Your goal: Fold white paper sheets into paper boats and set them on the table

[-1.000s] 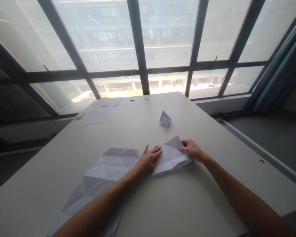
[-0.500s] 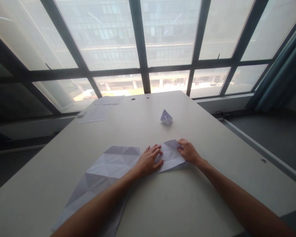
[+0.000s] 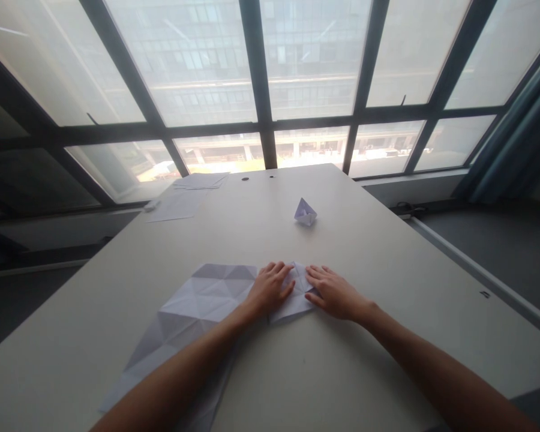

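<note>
A small white sheet of paper (image 3: pixel 292 307), folded over with crease lines on it, lies flat on the table between my hands. On its left part rests my left hand (image 3: pixel 272 288), fingers stretched out. My right hand (image 3: pixel 333 292) lies flat over the paper's right side, fingers extended and pressing down. Under and beside my left forearm spreads a larger white creased sheet (image 3: pixel 193 300), marked with a pattern of triangles. Part of the folded paper is hidden beneath both hands.
Beyond my hands stands a small folded paper boat (image 3: pixel 305 213) on the white table (image 3: pixel 364 252). Loose white sheets (image 3: pixel 175 206) lie at the far left, beside a small whitish object (image 3: pixel 152 206). Windows rise behind the far edge.
My right hand has moved left and brought the paper's right part over, so the paper looks shorter. Its fingers went from gripping the edge to lying flat. My left hand stayed nearly in place.
</note>
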`<move>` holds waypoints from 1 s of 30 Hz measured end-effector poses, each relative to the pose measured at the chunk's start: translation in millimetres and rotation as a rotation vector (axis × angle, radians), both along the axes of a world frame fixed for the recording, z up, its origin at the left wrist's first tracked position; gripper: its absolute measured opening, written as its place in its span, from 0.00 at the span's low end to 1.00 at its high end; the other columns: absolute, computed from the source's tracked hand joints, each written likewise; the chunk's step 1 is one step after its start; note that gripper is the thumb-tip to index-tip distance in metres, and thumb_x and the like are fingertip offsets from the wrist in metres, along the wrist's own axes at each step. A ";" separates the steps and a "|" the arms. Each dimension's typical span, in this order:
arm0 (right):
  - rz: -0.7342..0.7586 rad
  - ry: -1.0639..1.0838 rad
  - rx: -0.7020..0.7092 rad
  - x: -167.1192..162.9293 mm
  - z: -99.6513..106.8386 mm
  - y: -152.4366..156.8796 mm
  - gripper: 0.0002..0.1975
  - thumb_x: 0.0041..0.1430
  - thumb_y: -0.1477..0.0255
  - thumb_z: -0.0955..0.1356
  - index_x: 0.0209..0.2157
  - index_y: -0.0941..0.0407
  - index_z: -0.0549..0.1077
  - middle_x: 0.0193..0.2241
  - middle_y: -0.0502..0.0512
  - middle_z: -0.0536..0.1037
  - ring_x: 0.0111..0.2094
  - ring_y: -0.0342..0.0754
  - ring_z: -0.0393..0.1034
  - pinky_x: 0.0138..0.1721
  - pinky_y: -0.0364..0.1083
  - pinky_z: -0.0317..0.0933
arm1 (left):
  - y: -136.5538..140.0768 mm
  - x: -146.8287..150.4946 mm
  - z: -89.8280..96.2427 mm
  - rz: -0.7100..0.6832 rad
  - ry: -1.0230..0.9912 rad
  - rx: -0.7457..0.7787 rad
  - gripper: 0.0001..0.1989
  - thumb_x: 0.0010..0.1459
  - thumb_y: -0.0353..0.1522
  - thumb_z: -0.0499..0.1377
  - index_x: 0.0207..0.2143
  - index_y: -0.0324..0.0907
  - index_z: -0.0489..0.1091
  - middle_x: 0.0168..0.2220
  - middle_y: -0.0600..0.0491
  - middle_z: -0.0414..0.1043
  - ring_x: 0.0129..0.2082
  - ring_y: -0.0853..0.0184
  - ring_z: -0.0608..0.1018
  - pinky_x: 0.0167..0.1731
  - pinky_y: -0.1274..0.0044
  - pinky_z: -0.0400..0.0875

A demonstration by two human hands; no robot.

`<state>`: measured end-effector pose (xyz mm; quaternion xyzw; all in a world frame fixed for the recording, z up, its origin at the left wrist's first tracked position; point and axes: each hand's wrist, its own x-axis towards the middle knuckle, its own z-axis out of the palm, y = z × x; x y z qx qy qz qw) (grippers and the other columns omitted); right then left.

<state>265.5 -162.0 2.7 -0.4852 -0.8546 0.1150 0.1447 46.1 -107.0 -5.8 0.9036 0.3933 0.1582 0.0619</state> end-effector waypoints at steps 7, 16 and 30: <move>0.023 -0.041 -0.050 -9.2 -12.4 -7.4 0.38 0.65 0.53 0.58 0.65 0.68 0.54 0.66 0.71 0.50 0.68 0.59 0.40 0.66 0.55 0.39 | -4.1 -0.4 -1.6 -0.010 0.073 0.034 0.24 0.65 0.41 0.50 0.61 0.45 0.59 0.56 0.45 0.64 0.55 0.54 0.65 0.56 0.64 0.59; 0.062 -0.055 -0.117 -11.6 -21.2 -10.3 0.47 0.63 0.45 0.53 0.68 0.68 0.42 0.68 0.70 0.36 0.68 0.60 0.26 0.66 0.59 0.30 | 1.1 -3.7 -11.3 -0.103 0.123 0.022 0.25 0.67 0.39 0.45 0.65 0.43 0.54 0.66 0.48 0.54 0.67 0.58 0.53 0.65 0.61 0.41; 0.019 -0.042 -0.146 -6.2 -17.5 1.2 0.34 0.68 0.60 0.54 0.68 0.63 0.42 0.68 0.62 0.37 0.69 0.54 0.29 0.67 0.58 0.27 | 5.7 -5.8 -13.2 -0.148 0.119 -0.081 0.27 0.68 0.39 0.44 0.67 0.44 0.49 0.68 0.48 0.46 0.68 0.62 0.50 0.66 0.65 0.44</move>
